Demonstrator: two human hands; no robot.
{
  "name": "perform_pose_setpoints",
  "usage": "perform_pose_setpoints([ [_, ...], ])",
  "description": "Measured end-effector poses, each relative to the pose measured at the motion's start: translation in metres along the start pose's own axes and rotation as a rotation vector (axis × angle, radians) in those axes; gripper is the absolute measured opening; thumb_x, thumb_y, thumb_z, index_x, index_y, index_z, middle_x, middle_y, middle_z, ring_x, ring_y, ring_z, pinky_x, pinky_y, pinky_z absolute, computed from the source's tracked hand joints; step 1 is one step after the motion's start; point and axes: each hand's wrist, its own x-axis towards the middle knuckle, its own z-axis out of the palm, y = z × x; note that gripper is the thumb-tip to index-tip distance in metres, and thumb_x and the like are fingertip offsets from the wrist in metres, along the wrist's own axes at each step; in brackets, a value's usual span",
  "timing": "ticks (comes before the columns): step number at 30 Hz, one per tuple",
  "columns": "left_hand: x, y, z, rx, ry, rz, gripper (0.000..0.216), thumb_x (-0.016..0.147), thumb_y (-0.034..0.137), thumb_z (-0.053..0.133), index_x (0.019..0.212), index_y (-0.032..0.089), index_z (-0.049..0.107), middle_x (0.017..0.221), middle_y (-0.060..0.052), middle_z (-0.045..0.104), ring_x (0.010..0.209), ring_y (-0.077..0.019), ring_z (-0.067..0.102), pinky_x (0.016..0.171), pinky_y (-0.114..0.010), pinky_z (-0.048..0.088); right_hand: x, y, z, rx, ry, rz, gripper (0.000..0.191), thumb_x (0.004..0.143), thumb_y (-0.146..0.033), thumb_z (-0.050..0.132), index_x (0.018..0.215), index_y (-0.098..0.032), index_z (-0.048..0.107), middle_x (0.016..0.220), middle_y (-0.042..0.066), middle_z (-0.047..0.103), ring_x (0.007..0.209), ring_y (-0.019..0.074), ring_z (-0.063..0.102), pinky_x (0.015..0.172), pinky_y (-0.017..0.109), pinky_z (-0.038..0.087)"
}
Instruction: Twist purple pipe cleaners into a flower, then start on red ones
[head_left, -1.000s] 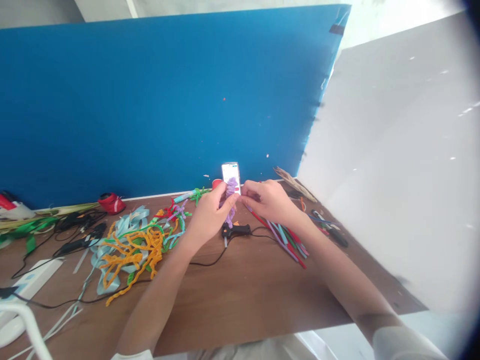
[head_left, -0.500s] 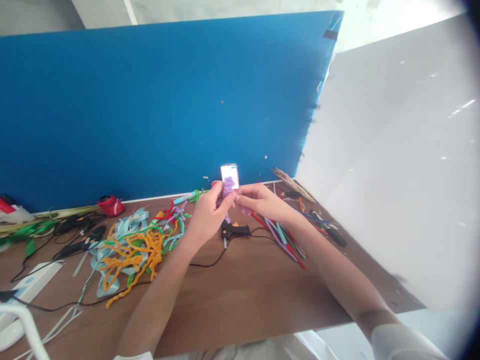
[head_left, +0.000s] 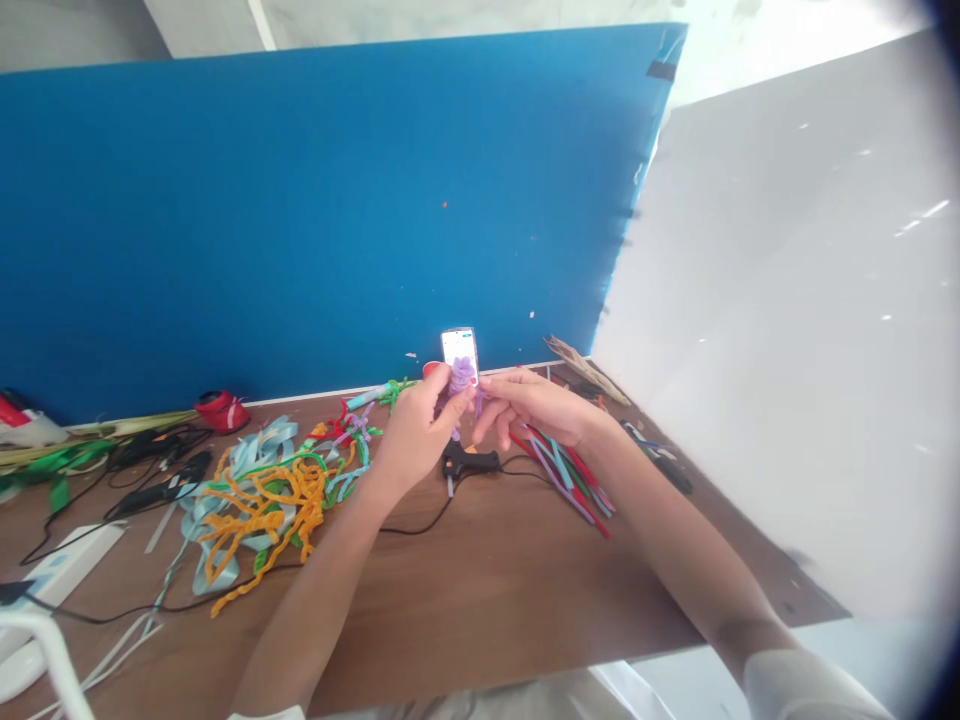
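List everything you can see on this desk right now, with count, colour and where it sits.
purple pipe-cleaner piece: one, lilac, held up between both hands
phone: one, screen lit, propped against the blue board behind the hands
glue gun: one, black, on the table under the hands, cord trailing
loose pipe cleaners: a bundle, red, purple and light blue, right of the glue gun
orange pipe cleaners: a tangle, on pale blue ribbon, left of centre
red object: one, at the foot of the board, left
blue board: one, upright behind the table
table: one, brown wood
left hand: pinching the purple piece
right hand: fingertips on the purple piece
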Motion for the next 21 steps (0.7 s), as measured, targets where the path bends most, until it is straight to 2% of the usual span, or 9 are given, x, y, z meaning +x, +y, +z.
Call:
perform_pose_setpoints([
  [2, 0.0, 0.0, 0.0, 0.092, 0.006, 0.037, 0.023, 0.098, 0.035, 0.054, 0.081, 0.02, 0.05, 0.07, 0.001, 0.059, 0.064, -0.013, 0.049, 0.06, -0.026, 0.034, 0.002, 0.001, -0.001, 0.021, -0.016, 0.0, 0.041, 0.094, -0.053, 0.058, 0.095, -0.013, 0.069, 0.094, 0.014, 0.079, 0.06, 0.0136, 0.071, 0.037, 0.018, 0.03],
  [4, 0.0, 0.0, 0.001, 0.137, 0.003, 0.068, 0.024, 0.097, 0.034, 0.055, 0.079, 0.02, 0.048, 0.068, 0.002, 0.056, 0.063, -0.0127, 0.046, 0.06, -0.026, 0.031, 0.004, 0.004, -0.002, 0.05, 0.002, -0.02, 0.034, 0.091, -0.047, 0.064, 0.094, -0.014, 0.069, 0.099, 0.012, 0.078, 0.069, 0.0151, 0.073, 0.04, 0.018, 0.033],
  [6, 0.0, -0.001, 0.002, 0.149, -0.006, 0.08, 0.022, 0.097, 0.033, 0.056, 0.08, 0.02, 0.048, 0.069, 0.002, 0.057, 0.064, -0.0129, 0.046, 0.061, -0.026, 0.031, 0.007, 0.006, -0.003, 0.098, 0.04, -0.035, 0.026, 0.086, -0.041, 0.07, 0.093, -0.015, 0.07, 0.093, 0.008, 0.077, 0.072, 0.0142, 0.072, 0.045, 0.018, 0.037],
  [10, 0.001, -0.002, 0.002, 0.145, -0.008, 0.053, 0.021, 0.096, 0.032, 0.056, 0.081, 0.02, 0.051, 0.071, 0.001, 0.061, 0.066, -0.0137, 0.053, 0.062, -0.026, 0.033, 0.01, 0.009, 0.0, 0.162, 0.15, -0.107, 0.02, 0.077, -0.033, 0.078, 0.087, -0.017, 0.07, 0.075, 0.001, 0.07, 0.064, 0.0095, 0.061, 0.052, 0.019, 0.039],
  [14, 0.001, -0.003, 0.003, 0.03, -0.003, -0.013, 0.021, 0.096, 0.039, 0.056, 0.088, 0.019, 0.058, 0.077, -0.002, 0.068, 0.066, -0.0151, 0.061, 0.062, -0.026, 0.04, 0.011, 0.009, 0.003, 0.131, 0.23, -0.189, 0.022, 0.075, -0.033, 0.08, 0.083, -0.016, 0.069, 0.077, 0.001, 0.069, 0.061, 0.0083, 0.055, 0.053, 0.021, 0.036],
  [18, 0.001, -0.003, 0.007, -0.108, 0.018, -0.084, 0.024, 0.097, 0.042, 0.054, 0.094, 0.019, 0.059, 0.079, -0.002, 0.068, 0.064, -0.0142, 0.062, 0.06, -0.025, 0.044, 0.013, 0.013, 0.006, 0.067, 0.302, -0.345, 0.027, 0.075, -0.036, 0.081, 0.088, -0.018, 0.067, 0.079, 0.001, 0.068, 0.065, 0.0108, 0.059, 0.056, 0.024, 0.041],
  [21, 0.003, -0.005, 0.011, -0.168, 0.039, -0.131, 0.023, 0.096, 0.042, 0.055, 0.099, 0.019, 0.059, 0.078, -0.001, 0.067, 0.066, -0.015, 0.062, 0.058, -0.024, 0.044, 0.012, 0.015, 0.011, -0.133, 0.407, -0.518, 0.032, 0.079, -0.032, 0.078, 0.105, -0.02, 0.065, 0.08, 0.0, 0.067, 0.071, 0.0142, 0.063, 0.065, 0.028, 0.049],
])
